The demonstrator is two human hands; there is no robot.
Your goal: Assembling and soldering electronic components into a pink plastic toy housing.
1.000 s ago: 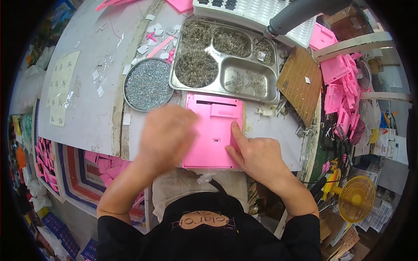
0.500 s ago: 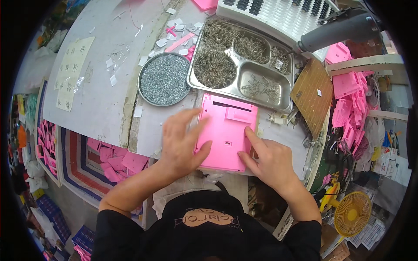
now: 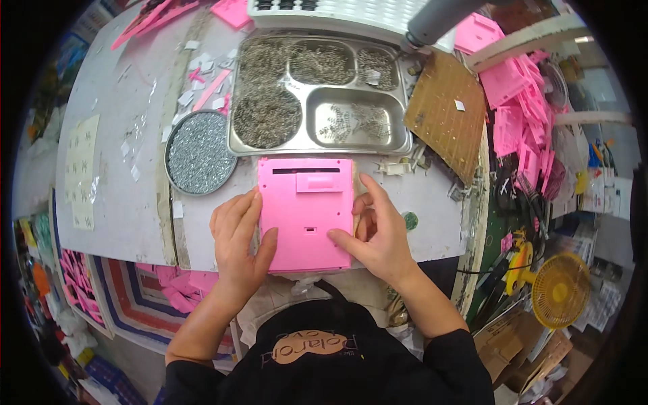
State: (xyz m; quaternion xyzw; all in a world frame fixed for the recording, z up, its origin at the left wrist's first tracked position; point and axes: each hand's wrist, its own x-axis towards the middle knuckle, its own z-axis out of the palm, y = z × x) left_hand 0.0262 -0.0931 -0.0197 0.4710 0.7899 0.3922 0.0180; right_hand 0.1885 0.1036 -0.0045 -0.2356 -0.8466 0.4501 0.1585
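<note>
Near the front edge of the surface [image 3: 432, 233] lies a flat pink case [image 3: 307, 214]. It looks light, stiff and slippery; its long sides seem best to hold. The left hand [image 3: 236, 233] touches its left side, grip spread. The right hand [image 3: 381, 239] puts its thumb on top; I cannot tell if it pinches. Farther sits a metal tray [image 3: 304, 101] of springs [image 3: 266, 118].

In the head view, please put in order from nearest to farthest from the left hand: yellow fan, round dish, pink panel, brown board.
From the left hand:
1. Pink panel: immediately right, at the fingertips.
2. Round dish: above, slightly left.
3. Brown board: upper right.
4. Yellow fan: far right.
</note>
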